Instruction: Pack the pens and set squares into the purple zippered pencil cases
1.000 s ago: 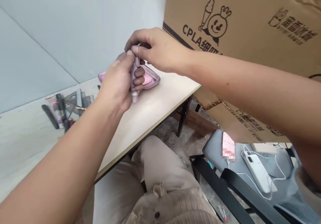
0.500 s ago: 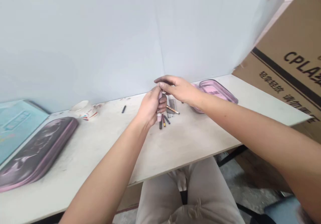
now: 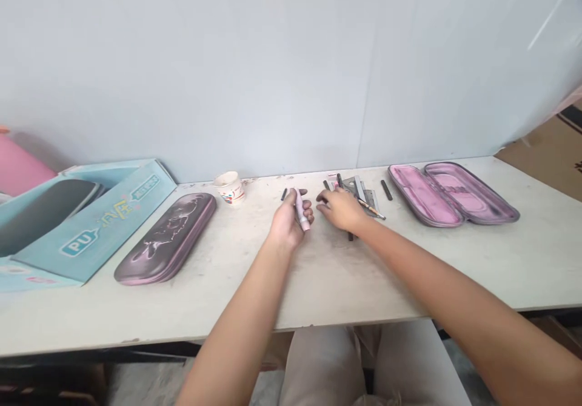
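My left hand is closed around a pale pink stick, shaped like a thick marker, held over the table. My right hand is just to its right, fingers loosely bent and apart at the edge of a small pile. In that pile are grey rulers, a thin brush-like stick and several dark short sticks, partly covered by the hand. No held item shows in the right fingers. One dark stick lies by itself right of the pile; another lies behind my left hand.
An open pink-lined case lies at the right, and a closed dark case at the left. Near the wall stands a paper cup. A turquoise box holding a dark case is at far left. A cardboard box stands at right.
My hands were together at the pink stick; the right hand has come away from it and lowered to the pile. The left still holds the stick. The view has swung to the left.
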Available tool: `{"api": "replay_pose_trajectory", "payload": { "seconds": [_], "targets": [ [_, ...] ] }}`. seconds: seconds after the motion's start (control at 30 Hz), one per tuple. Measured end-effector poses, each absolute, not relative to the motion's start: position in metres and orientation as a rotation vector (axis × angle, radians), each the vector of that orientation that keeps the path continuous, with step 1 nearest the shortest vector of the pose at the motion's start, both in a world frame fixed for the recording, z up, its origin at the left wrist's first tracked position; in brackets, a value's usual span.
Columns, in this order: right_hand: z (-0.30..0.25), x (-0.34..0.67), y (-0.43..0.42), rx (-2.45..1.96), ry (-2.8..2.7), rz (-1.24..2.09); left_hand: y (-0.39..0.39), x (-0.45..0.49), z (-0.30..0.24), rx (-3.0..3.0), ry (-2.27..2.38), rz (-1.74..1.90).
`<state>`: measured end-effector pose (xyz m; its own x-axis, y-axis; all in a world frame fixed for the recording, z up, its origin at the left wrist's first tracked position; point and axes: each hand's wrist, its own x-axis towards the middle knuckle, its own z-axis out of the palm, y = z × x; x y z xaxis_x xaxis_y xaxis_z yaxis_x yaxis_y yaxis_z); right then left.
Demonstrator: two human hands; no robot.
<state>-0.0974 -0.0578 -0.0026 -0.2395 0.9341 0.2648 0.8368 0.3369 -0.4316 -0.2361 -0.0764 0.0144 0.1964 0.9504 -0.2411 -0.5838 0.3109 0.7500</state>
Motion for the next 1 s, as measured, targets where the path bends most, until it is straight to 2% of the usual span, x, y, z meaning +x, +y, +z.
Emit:
{"api": "replay_pose_trajectory", "payload": {
  "seconds": [0.07,0.33,0.5,0.67,0.8,0.9,1.0],
  "targets": [
    [-0.009,-0.107,-0.062,-1.569,-2.325,0.083,-0.078,-0.233,0.009,0.634,0.73,1.124],
    [0.012,-0.063,-0.095,-1.489,-2.495,-0.293,-0.079,-0.23,0.002,0.773,0.748,1.093],
    [0.007,-0.049,-0.137,-1.258,-2.812,-0.554,-0.084,-0.223,0.003,0.891,0.806,1.076],
    [-0.005,-0.055,-0.137,-1.117,-2.863,-0.67,-0.089,-0.217,0.002,0.969,0.817,1.053],
    [0.0,-0.048,-0.122,-1.175,-2.611,-0.422,-0.088,-0.22,-0.002,1.134,0.923,1.071],
    [0.006,-0.04,-0.107,-1.248,-1.988,0.098,-0.088,-0.22,-0.003,1.473,1.044,1.105],
    [0.008,-0.038,-0.093,-1.044,-1.278,0.629,-0.091,-0.213,0.0,1.801,1.116,1.084]
  ]
}}
